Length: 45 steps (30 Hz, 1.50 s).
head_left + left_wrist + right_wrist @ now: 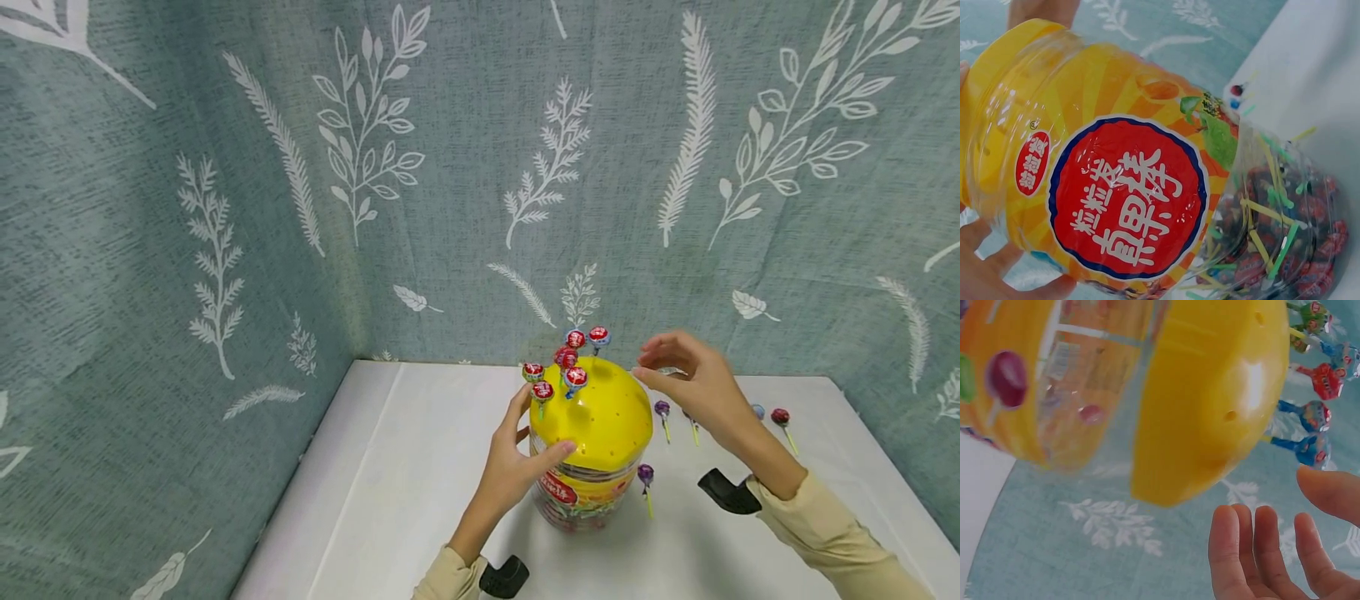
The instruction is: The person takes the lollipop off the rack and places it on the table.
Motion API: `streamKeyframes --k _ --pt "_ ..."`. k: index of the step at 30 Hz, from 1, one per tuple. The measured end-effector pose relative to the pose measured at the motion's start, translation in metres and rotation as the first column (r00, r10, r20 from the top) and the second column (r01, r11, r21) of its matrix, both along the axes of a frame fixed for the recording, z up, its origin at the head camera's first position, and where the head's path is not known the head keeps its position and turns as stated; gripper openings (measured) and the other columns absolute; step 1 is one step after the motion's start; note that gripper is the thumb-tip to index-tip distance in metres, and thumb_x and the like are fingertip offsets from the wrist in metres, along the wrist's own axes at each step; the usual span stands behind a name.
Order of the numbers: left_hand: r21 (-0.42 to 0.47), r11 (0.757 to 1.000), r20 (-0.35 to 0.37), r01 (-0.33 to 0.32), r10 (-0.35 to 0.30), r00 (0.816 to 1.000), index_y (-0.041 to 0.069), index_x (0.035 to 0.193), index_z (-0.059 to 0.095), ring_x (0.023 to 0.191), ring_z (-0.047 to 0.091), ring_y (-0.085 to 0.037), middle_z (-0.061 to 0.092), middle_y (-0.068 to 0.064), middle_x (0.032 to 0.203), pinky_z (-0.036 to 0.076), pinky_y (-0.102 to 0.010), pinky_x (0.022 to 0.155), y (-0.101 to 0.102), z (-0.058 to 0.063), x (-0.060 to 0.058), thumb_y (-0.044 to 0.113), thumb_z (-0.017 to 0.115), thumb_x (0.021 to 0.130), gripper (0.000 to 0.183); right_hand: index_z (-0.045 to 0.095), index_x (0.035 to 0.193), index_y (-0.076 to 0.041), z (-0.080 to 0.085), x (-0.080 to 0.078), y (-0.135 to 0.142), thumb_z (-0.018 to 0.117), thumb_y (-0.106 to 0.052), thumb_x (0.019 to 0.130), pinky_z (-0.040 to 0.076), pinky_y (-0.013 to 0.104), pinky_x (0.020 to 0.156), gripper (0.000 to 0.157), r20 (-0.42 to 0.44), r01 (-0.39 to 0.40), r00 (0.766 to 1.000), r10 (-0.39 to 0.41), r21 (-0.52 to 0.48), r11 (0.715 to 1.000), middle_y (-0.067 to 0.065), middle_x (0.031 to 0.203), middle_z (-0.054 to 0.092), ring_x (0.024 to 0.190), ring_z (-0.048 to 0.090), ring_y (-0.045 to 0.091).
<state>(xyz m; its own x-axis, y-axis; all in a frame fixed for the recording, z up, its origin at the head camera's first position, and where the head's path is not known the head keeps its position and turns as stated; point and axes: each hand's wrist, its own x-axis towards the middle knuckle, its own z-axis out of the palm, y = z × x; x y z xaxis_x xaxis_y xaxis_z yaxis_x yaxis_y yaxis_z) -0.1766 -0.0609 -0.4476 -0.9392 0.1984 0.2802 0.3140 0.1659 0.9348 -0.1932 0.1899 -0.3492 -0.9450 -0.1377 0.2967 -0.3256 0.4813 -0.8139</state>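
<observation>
Our left hand (pixel 506 473) grips the jar (pixel 596 497) on the table (pixel 405 475) by its lid (pixel 615 421), likely for steadiness; holes (pixel 1230 416) seemingly support lollipops (pixel 576 377). Our right hand (pixel 693 385) hovers empty nearby, thumb (pixel 1334 494) and fingers (pixel 1226 540) parted.

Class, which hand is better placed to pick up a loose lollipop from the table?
Probably the right hand: it holds nothing and is nearer the loose lollipops, while the left hand holds the yellow lid.

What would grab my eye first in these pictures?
Probably the big jar on the white table, with its bright yellow domed lid. Lollipops stand up from the lid's left and far part, while others lie right of the jar. The left hand grips the lid.
</observation>
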Motion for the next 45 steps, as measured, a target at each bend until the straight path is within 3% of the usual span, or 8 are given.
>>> streamKeyframes --k 11,17,24,34,39,45 --pt "-0.001 1.0 0.009 0.008 -0.007 1.0 0.034 0.147 0.027 0.134 0.032 -0.016 0.036 0.01 0.146 0.037 -0.049 0.1 -0.001 0.001 0.001 0.044 0.071 0.081 0.08 0.055 0.114 -0.006 0.014 -0.013 -0.022 0.069 -0.016 0.087 0.05 0.018 0.079 0.032 -0.08 -0.1 0.992 0.095 -0.056 0.993 0.01 0.104 0.065 0.093 0.06 0.014" --pt "-0.01 1.0 -0.006 0.004 -0.004 1.0 0.033 0.147 0.026 0.134 0.032 -0.017 0.037 0.009 0.146 0.038 -0.049 0.1 -0.001 0.001 0.001 0.044 0.071 0.081 0.081 0.053 0.116 -0.004 0.017 -0.021 -0.033 0.071 -0.013 0.085 0.052 0.02 0.078 0.038 -0.093 -0.117 0.99 0.11 -0.075 0.99 0.012 0.106 0.064 0.093 0.062 0.02" --pt "0.001 1.0 -0.004 0.004 -0.004 1.0 0.034 0.147 0.027 0.133 0.033 -0.016 0.037 0.011 0.145 0.038 -0.048 0.099 -0.001 0.0 0.001 0.045 0.071 0.081 0.08 0.053 0.114 -0.003 0.014 -0.028 -0.04 0.068 0.0 0.084 0.053 0.029 0.08 0.034 -0.072 -0.142 0.988 0.137 -0.073 0.987 0.013 0.105 0.064 0.09 0.063 0.024" --pt "-0.008 1.0 -0.005 -0.007 0.007 1.0 0.032 0.147 0.028 0.133 0.033 -0.017 0.038 0.009 0.145 0.038 -0.049 0.099 -0.001 0.001 0.001 0.045 0.071 0.081 0.08 0.052 0.112 -0.002 0.014 -0.03 -0.042 0.064 0.001 0.086 0.052 0.022 0.078 0.029 -0.086 -0.149 0.986 0.141 -0.099 0.984 0.014 0.102 0.065 0.09 0.063 0.023" --pt "-0.005 1.0 -0.008 -0.003 0.003 1.0 0.033 0.147 0.028 0.133 0.033 -0.017 0.038 0.009 0.145 0.038 -0.048 0.1 -0.001 0.001 0.001 0.046 0.071 0.08 0.08 0.05 0.113 0.001 0.016 -0.029 -0.041 0.064 0.002 0.086 0.054 0.026 0.074 0.03 -0.133 -0.165 0.981 0.142 -0.179 0.97 0.017 0.099 0.064 0.085 0.064 0.024" --pt "0.0 1.0 -0.01 -0.002 0.002 1.0 0.033 0.147 0.028 0.133 0.033 -0.017 0.038 0.009 0.145 0.039 -0.048 0.099 -0.001 0.0 0.0 0.045 0.071 0.081 0.08 0.05 0.113 0.001 0.015 -0.025 -0.037 0.066 0.004 0.085 0.056 0.033 0.07 0.033 -0.187 -0.167 0.975 0.122 -0.247 0.955 0.011 0.096 0.064 0.081 0.064 0.021"
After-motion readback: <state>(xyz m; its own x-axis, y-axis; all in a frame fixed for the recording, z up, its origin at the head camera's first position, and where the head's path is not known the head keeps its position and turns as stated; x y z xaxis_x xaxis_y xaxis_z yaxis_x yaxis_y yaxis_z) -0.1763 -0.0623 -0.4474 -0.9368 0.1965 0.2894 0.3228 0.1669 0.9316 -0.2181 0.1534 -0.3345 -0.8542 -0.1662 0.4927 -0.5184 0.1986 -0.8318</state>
